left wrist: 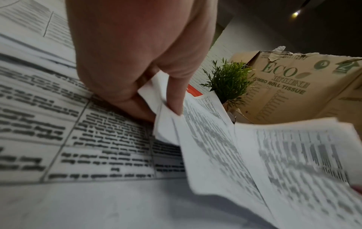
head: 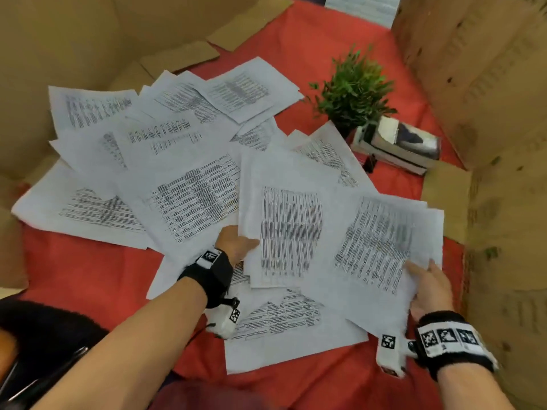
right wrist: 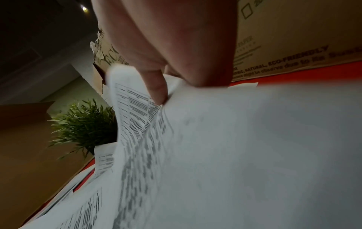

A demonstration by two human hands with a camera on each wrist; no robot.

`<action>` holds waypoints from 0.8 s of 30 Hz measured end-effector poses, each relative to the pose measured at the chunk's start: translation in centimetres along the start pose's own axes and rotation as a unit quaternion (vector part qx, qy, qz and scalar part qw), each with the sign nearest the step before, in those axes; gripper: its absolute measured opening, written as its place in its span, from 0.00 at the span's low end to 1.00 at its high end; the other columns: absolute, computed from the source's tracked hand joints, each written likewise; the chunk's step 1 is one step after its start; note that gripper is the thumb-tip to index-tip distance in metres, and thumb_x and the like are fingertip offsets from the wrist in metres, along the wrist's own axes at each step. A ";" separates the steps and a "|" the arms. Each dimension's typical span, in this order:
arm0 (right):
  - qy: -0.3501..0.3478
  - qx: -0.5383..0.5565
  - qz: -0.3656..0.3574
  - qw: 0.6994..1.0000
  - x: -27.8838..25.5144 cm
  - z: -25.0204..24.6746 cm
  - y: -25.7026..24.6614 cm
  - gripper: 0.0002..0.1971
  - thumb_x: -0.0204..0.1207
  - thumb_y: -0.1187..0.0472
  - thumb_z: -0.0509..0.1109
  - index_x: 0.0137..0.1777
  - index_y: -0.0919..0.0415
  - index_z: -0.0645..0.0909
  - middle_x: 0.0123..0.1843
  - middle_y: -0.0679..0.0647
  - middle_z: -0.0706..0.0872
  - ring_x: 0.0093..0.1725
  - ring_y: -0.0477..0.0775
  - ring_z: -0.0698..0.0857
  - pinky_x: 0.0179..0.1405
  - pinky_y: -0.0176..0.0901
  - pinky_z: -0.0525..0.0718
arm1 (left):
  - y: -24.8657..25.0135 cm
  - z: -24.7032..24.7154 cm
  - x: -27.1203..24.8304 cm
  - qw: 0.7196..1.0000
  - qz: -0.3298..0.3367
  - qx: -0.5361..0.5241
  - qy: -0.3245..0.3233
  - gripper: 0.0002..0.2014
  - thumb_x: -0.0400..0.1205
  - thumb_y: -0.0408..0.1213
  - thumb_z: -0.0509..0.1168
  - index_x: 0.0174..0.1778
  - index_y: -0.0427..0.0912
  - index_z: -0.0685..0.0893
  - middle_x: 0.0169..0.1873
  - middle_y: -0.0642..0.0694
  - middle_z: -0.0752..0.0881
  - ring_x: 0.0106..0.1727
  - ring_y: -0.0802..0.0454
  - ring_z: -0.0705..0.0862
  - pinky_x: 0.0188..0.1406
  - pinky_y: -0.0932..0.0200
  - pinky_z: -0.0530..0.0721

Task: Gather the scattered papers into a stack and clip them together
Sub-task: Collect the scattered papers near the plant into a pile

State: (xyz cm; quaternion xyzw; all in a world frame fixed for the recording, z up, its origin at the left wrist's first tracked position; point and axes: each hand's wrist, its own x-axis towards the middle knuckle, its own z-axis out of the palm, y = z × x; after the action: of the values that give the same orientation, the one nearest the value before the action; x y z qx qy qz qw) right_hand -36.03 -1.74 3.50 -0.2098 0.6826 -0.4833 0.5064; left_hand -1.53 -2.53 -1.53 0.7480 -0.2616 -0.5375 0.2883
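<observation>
Several printed white papers [head: 183, 161] lie scattered and overlapping on a red cloth [head: 88, 270]. My left hand [head: 236, 242] pinches the left edge of a lifted sheet [head: 290, 229]; the left wrist view shows thumb and fingers [left wrist: 176, 99] closed on its corner [left wrist: 166, 127]. My right hand [head: 429, 288] grips the near edge of a small bundle of sheets [head: 381, 241], with the thumb [right wrist: 156, 86] pressed on top in the right wrist view. A black binder clip [head: 370, 164] lies on the cloth beside the books.
A small green potted plant [head: 353, 90] stands behind the papers, next to a low pile of books [head: 396, 146]. Cardboard walls [head: 488, 113] enclose the cloth on the right and on the left [head: 59, 39]. A printed sheet [head: 293, 324] lies nearest me.
</observation>
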 end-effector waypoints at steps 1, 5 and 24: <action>0.012 0.015 -0.019 1.000 0.0 0.2 -0.5 0.14 0.82 0.74 0.63 0.64 0.62 0.80 0.49 0.57 0.90 0.36 0.48 0.91 0.31 0.38 0.89 | 0.0 -0.1 -0.1 1.000 0.002 0.006 -0.004 0.22 0.74 0.28 0.75 0.65 0.29 0.83 0.61 0.34 0.86 0.60 0.37 0.86 0.63 0.40 0.84; 0.002 -0.026 -0.102 0.994 -0.3 -0.3 -5.0 0.09 0.80 0.69 0.69 0.58 0.61 0.85 0.46 0.51 0.94 0.41 0.43 0.92 0.38 0.37 0.91 | 0.3 -1.0 0.1 0.997 0.041 0.070 -0.013 0.23 0.70 0.28 0.79 0.61 0.33 0.84 0.57 0.40 0.88 0.57 0.42 0.86 0.60 0.49 0.85; -0.291 -0.692 -0.433 0.499 2.3 11.6 -1.3 0.10 0.66 0.72 0.73 0.42 0.56 0.84 0.60 0.53 0.86 0.53 0.61 0.85 0.47 0.52 0.79 | 1.0 1.1 0.8 0.892 0.111 0.438 -0.004 0.34 0.73 0.49 0.77 0.69 0.37 0.74 0.64 0.41 0.81 0.63 0.43 0.82 0.60 0.50 0.83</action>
State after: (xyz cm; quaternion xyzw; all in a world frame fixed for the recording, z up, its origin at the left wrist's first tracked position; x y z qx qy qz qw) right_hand -26.80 -9.26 3.28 -0.8913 0.4368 0.0735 0.0966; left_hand -2.44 -3.95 -1.55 0.7624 -0.5531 -0.3357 -0.0123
